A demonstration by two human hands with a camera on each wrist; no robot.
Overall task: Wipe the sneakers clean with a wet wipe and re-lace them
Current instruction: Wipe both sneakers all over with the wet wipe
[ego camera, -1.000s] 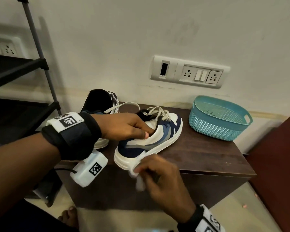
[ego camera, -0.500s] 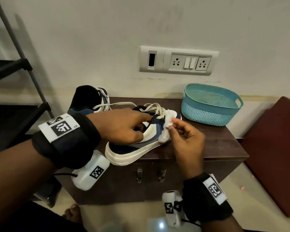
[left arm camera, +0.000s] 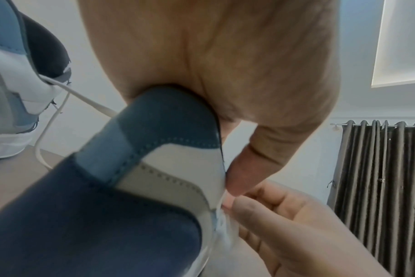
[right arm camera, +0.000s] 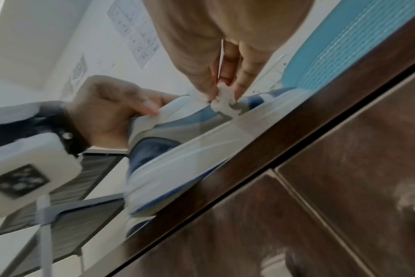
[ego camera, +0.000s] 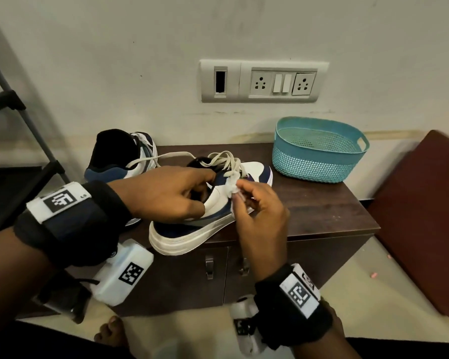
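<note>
A white and navy sneaker (ego camera: 192, 229) (left arm camera: 121, 187) (right arm camera: 178, 142) lies on the dark wooden cabinet top (ego camera: 322, 211), its heel overhanging the front edge and its laces (ego camera: 226, 161) loose. My left hand (ego camera: 171, 193) grips its collar, fingers inside the opening. My right hand (ego camera: 246, 200) pinches a crumpled white wet wipe (ego camera: 231, 186) (right arm camera: 225, 99) against the sneaker's side, near the laces. The second sneaker (ego camera: 119, 154) (left arm camera: 10, 78) stands behind at the left, heel towards me, a lace trailing from it.
A teal perforated basket (ego camera: 319, 159) sits at the cabinet's back right. A socket panel (ego camera: 265, 81) is on the wall above. A black rack (ego camera: 18, 141) stands left, a maroon cushion (ego camera: 425, 216) right. My bare toes (ego camera: 112, 332) show below the cabinet doors.
My right hand carried the wipe from the heel sole edge up to the sneaker's side near the laces. The left hand kept its grip on the collar. The head view shifted.
</note>
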